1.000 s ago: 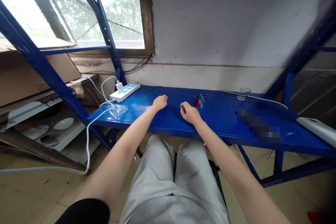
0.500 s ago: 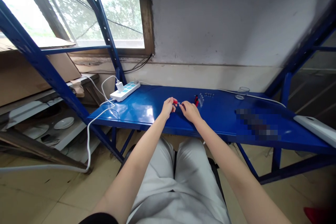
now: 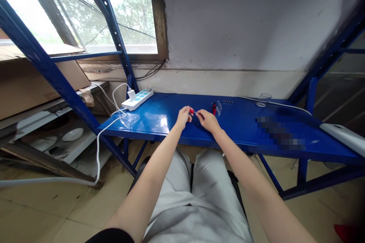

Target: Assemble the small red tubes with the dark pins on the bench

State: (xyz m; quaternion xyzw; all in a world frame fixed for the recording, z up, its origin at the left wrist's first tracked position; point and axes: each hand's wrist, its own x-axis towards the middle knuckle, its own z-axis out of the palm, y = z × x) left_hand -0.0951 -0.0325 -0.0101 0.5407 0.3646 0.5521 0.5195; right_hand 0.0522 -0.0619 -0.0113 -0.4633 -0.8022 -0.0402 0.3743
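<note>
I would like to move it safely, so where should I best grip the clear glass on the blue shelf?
Take the glass around its side wall, probably from the front: it stands upright, mouth up, and a white cable runs close by it on the wall side.

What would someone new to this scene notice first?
The two hands together mid-shelf: the left hand pinches a small red piece and the right hand touches its end. They work over a glossy blue shelf, with a white power strip at its back left and a glass at back right.
</note>
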